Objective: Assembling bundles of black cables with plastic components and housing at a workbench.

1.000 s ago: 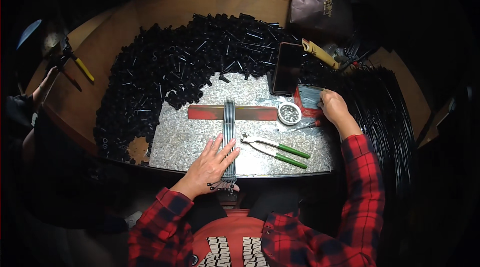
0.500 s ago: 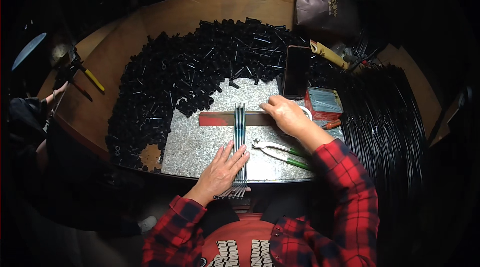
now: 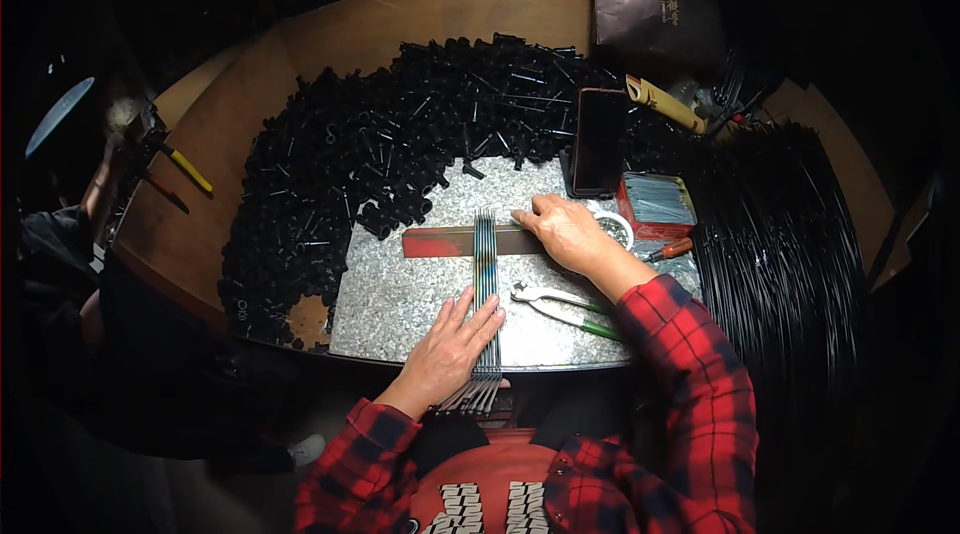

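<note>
My left hand [image 3: 452, 346] lies flat, fingers spread, on the metal rods [image 3: 486, 279], which run straight away from me. Right hand [image 3: 562, 230] rests loosely open just right of their far ends, on the red bar [image 3: 440, 242].

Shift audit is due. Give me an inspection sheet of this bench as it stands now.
Surface: speckled stone slab on a round wooden table.
Job's things: row of thin metal rods lying across a red-brown bar.
Clutter: heap of small black parts, green-handled pliers, dark phone, red tray, small round dish.
Grippers: left hand flat on the rods; right hand on the bar beside them.
Cables: bundle of long black strands, right.
Surroundings: dark; dark bag behind.
</note>
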A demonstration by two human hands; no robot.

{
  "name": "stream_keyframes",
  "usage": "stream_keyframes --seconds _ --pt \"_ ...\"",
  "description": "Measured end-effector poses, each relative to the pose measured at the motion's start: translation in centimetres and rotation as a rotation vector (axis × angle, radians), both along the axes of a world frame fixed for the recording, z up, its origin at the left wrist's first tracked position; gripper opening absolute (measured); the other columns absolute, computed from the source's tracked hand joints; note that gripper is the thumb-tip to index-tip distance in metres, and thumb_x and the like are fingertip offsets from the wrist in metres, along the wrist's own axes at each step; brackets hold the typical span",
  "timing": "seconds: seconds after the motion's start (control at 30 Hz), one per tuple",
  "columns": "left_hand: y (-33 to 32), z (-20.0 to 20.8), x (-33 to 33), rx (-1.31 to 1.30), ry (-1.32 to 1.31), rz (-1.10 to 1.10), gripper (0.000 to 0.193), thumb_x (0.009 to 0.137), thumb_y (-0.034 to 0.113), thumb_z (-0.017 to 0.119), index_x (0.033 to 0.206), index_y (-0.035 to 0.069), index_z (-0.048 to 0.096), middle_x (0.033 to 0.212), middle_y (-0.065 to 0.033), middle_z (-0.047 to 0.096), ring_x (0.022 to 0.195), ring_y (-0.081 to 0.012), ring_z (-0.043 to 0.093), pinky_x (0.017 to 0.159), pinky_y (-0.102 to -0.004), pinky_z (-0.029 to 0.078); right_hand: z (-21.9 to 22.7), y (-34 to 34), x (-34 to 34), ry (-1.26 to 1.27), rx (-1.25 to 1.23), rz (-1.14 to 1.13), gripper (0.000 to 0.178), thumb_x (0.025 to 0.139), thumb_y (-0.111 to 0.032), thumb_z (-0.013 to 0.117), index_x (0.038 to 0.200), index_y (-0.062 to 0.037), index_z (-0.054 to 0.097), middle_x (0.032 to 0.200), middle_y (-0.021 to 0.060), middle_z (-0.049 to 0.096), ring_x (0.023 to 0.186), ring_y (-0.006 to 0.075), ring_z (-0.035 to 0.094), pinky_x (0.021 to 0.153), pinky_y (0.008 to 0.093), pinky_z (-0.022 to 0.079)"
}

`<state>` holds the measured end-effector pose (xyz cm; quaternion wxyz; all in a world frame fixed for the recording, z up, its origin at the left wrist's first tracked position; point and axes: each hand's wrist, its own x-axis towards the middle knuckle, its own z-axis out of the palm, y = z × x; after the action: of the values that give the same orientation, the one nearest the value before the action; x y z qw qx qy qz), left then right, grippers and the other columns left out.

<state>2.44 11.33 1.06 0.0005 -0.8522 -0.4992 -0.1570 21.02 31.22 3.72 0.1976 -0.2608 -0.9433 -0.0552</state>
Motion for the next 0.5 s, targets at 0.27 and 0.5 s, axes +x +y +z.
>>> stream_keyframes --seconds 0.27,0.5 --pt "0.2 0.6 0.2 -0.015 0.027 -0.012 0.056 0.085 0.021 0.053 0.137 0.005 0.040 0.144 -0.0145 0.035 0.133 -0.0406 0.030 0.107 -0.0522 0.027 0.3 0.3 -0.5 -0.070 0.027 -0.008 0.033 0.081 -0.010 0.051 0.111 -0.0084 0.064 0.086 0.0107 0.055 0.086 0.0261 0.059 0.072 0.0368 0.049" --pt "-0.1 1.0 0.2 -0.062 -0.009 -0.007 0.061 0.081 0.011 0.054 0.139 0.005 0.037 0.147 -0.0139 0.032 0.135 -0.0394 0.027 0.109 -0.0510 0.024 0.2 1.1 -0.6 0.086 -0.064 -0.005 0.008 0.081 -0.005 0.049 0.084 -0.0009 0.055 0.087 0.0160 0.056 0.088 0.0325 0.058 0.076 0.0396 0.049"
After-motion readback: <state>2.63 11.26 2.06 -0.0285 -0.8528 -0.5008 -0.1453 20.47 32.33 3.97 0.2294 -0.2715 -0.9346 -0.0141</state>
